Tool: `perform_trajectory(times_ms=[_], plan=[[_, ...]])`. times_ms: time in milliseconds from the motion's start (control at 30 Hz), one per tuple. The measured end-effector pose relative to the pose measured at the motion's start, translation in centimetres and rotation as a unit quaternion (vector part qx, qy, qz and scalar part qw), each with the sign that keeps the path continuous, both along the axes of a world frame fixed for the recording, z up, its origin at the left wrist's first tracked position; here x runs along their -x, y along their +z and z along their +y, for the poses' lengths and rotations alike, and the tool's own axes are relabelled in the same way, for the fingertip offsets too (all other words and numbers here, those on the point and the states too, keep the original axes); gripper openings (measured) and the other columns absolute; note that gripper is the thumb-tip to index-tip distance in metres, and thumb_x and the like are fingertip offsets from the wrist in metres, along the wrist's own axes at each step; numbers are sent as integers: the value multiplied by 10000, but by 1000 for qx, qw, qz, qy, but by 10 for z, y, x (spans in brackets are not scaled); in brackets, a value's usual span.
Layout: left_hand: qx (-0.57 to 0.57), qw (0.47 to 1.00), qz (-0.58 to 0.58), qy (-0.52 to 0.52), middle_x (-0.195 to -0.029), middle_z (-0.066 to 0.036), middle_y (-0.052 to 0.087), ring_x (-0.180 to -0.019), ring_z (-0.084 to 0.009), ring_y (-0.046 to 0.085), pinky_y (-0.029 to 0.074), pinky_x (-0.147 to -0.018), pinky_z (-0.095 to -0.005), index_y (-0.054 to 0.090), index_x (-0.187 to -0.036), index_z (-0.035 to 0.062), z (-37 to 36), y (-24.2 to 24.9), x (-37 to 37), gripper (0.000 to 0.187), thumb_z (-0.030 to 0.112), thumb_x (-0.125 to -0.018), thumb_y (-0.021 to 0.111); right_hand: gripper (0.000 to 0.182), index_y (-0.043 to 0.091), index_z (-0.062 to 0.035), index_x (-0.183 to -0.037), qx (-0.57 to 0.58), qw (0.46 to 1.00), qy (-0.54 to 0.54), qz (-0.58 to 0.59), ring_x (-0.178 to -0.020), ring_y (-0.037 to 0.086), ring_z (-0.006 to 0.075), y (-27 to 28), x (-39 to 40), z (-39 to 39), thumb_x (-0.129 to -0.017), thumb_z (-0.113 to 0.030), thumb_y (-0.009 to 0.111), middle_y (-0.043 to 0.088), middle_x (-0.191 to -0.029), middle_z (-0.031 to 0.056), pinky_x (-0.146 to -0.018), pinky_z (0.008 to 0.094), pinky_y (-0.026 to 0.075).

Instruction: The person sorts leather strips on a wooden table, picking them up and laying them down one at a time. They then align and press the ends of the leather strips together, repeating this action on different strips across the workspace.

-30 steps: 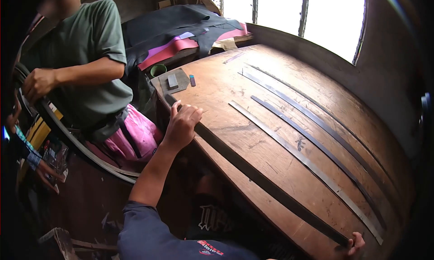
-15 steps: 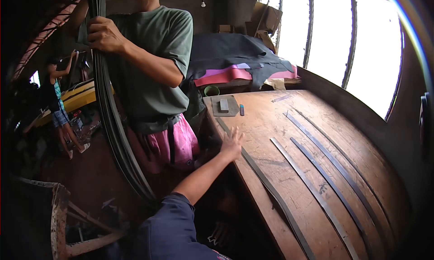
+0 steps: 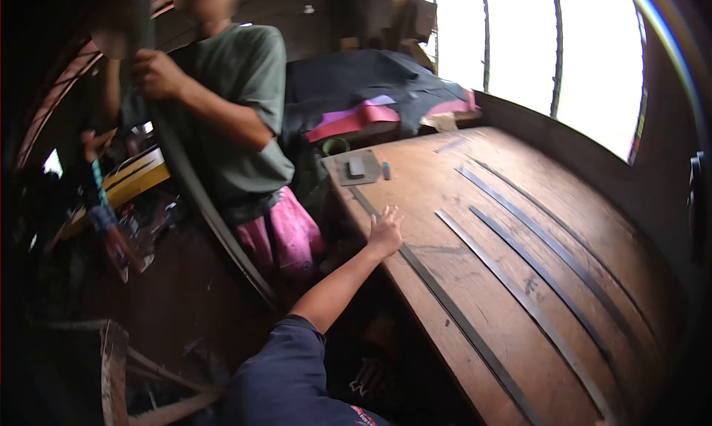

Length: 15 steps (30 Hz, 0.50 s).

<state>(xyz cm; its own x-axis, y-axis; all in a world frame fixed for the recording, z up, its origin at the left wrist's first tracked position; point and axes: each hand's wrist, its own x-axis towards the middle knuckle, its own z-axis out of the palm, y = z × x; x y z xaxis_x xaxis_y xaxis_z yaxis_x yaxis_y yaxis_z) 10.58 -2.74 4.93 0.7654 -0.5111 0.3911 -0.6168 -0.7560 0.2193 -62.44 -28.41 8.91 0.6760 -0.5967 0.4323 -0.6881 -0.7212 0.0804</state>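
Note:
My left hand (image 3: 387, 232) reaches from a dark blue sleeve onto the wooden table. Its fingers are spread and lie over a long dark strip (image 3: 460, 315) near the table's left edge. That strip stretches flat from beyond my fingertips down to the bottom of the view. To its right lie several more long strips, among them a grey one (image 3: 519, 300), a dark one (image 3: 539, 278) and a bluish one (image 3: 549, 259). My right hand is not in view.
A grey block (image 3: 357, 166) on a flat dark piece and a small blue-tipped object (image 3: 386, 171) sit at the far corner. A co-worker in a green shirt (image 3: 245, 122) holds a bundle of long dark strips (image 3: 196, 196) across the table's left. Dark sheets (image 3: 348, 85) are piled behind.
The strip under my left hand, bowed and partly twisted before, now lies straighter and flatter. My hand stays on it. The co-worker's bundle has shifted, and my view has turned slightly.

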Motion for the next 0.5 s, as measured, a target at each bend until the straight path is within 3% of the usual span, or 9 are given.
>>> perform_trajectory(times_ms=[33, 67, 100, 167, 267, 333, 400, 467, 500], plan=[[30, 998, -32, -36, -1536, -160, 379, -1460, -337, 278, 251, -1154, -566, 573, -1326, 49, -20, 13, 11, 433, 133, -913, 475, 296, 700, -63, -1061, 2, 999, -8, -42, -976, 646, 366, -2, -8, -8, -874, -291, 723, 682, -1069, 173, -851, 450, 527], [58, 994, -52, -81, -1532, -166, 382, -1459, -336, 280, 252, -1152, -565, 575, -1320, 42, -43, 23, 27, 425, 124, -911, 492, 422, 583, 24, -1210, 11, 998, 26, -57, -1196, 527, 379, -102, 57, -92, -818, -105, 671, 568, -1272, 228, -1030, 436, 415], [67, 981, -22, -180, -1536, -161, 377, -1460, -330, 279, 254, -1150, -567, 554, -1341, 46, -70, 32, 43, 431, 136, -922, 506, 466, 551, 33, -1303, -150, 984, -86, -53, -1358, 408, 384, -40, 4, -49, -869, -111, 636, 459, -1449, 225, -1151, 448, 309], [77, 950, 36, -300, -1540, -156, 372, -1462, -325, 277, 256, -1148, -570, 533, -1362, 50, -114, 33, 99, 440, 147, -934, 519, 431, 564, 33, -1279, -199, 973, -91, -71, -1365, 400, 373, 6, -56, -28, -882, -121, 631, 469, -1451, 203, -1146, 421, 317], [-112, 924, -3, -364, -1571, -133, 329, -1478, -301, 253, 231, -1171, -543, 384, -1481, 88, -163, 22, 157, 530, 233, -986, 506, 397, 582, 1, -1261, -238, 965, -67, -85, -1288, 458, 362, -7, -76, -36, -884, -116, 627, 529, -1367, 187, -1092, 428, 361], [-94, 929, 68, -351, -1524, -151, 398, -1424, -314, 350, 237, -1163, -543, 462, -1431, 82, -178, 5, 170, 483, 270, -987, 493, 377, 591, -9, -1241, -226, 966, -86, -87, -1245, 479, 358, 1, -79, -30, -879, -105, 629, 550, -1320, 171, -1057, 427, 382], [-92, 921, 42, -376, -1484, -142, 453, -1378, -307, 410, 263, -1164, -492, 521, -1388, 87, -181, -3, 158, 446, 298, -998, 472, 333, 611, -28, -1183, -183, 976, -64, -98, -1146, 517, 345, -8, -69, -35, -855, -74, 640, 590, -1198, 133, -978, 421, 416], [-66, 927, 59, -365, -1384, -129, 548, -1304, -305, 482, 377, -1092, -407, 601, -1290, 65, -177, 10, 169, 381, 275, -982, 519, 292, 631, -32, -1132, -176, 976, -44, -120, -1101, 529, 333, -2, -69, -32, -841, -62, 652, 606, -1123, 121, -965, 425, 415], [-56, 927, 97, -358, -1310, -130, 586, -1232, -311, 536, 436, -1033, -408, 633, -1240, 68, -172, 29, 182, 336, 240, -956, 577, 276, 640, -40, -1104, -152, 980, -34, -125, -1091, 533, 322, -3, -68, -32, -830, -61, 667, 605, -1098, 106, -952, 424, 420]])
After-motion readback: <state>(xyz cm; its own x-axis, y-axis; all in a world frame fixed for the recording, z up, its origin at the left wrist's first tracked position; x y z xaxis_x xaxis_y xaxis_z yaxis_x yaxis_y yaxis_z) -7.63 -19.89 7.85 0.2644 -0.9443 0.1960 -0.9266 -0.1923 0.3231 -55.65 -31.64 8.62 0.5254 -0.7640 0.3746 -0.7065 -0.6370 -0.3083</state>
